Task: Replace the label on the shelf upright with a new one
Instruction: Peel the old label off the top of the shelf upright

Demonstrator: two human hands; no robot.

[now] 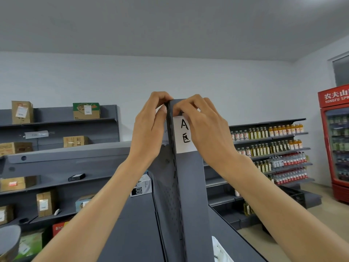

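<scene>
Stockroom, grey shelves behind | both hands up top | left hand (151, 125) gripped tall grey slotted shelf upright (188, 186) | right hand (205, 127) pinched white handwritten paper label (184, 136) top edge | best: peel slowly downward, upright braced.

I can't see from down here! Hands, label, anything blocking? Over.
Both hands, left hand and right hand, fingers at upright top. White label on upright. Nothing blocking.
</scene>
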